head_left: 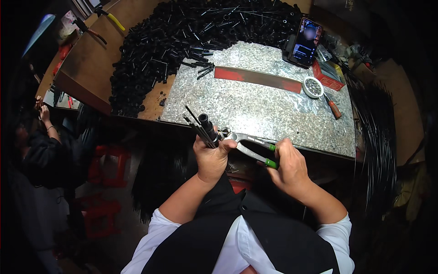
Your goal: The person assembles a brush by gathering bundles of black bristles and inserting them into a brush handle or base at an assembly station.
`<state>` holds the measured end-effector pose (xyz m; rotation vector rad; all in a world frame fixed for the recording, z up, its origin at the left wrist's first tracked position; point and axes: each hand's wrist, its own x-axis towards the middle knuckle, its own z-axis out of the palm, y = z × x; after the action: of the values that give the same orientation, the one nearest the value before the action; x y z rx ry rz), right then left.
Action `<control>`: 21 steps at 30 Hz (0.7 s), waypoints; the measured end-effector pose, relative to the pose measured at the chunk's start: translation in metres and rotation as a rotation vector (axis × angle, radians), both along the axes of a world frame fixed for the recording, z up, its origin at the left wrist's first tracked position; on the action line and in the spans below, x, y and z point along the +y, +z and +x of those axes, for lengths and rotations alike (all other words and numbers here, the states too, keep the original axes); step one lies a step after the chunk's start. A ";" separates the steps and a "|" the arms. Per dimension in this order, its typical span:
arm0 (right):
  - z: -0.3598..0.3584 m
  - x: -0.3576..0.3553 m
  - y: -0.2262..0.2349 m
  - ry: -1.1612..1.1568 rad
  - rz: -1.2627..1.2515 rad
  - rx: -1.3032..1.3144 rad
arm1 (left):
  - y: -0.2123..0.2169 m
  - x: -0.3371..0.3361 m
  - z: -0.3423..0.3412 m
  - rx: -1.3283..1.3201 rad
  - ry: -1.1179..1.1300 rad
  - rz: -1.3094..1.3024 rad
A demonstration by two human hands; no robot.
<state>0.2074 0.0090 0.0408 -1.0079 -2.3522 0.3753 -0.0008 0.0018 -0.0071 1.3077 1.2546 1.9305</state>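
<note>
My left hand (211, 160) is closed round a thick black tube (205, 122) with a hollow end, together with several thin dark rods (191, 119). They point up and to the left, in front of the table's near edge. In my right hand (292, 166) are metal pliers (246, 150) with green grip ends, the handles spread apart. The pliers' head lies beside my left thumb, close to the tube. Whether the jaws pinch anything there I cannot tell.
A speckled tabletop (200, 98) carries a heap of black tubular parts (159, 50), a red-brown bar (258, 80), a white dish (313, 93) of small metal pieces, a screwdriver (332, 107), a red box (329, 75) and a phone (305, 42). Long black strands (381, 141) hang right. Another person (45, 146) works left near red stools (109, 166).
</note>
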 end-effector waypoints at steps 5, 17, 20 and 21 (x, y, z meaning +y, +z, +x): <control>-0.004 0.000 -0.002 -0.004 -0.005 0.005 | -0.006 -0.001 0.000 -0.145 -0.031 -0.018; 0.006 -0.008 0.001 0.052 -0.354 0.056 | 0.005 -0.014 -0.020 -0.307 -0.357 -0.094; 0.009 -0.009 0.014 0.046 -0.698 0.072 | 0.005 -0.014 -0.030 -0.305 -0.467 -0.123; 0.013 -0.008 0.016 0.114 -0.733 0.108 | 0.008 -0.015 -0.032 -0.262 -0.540 -0.130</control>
<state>0.2200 0.0006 0.0569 -1.1172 -2.2014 1.3668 -0.0332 -0.0130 0.0009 1.1359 0.7808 1.5436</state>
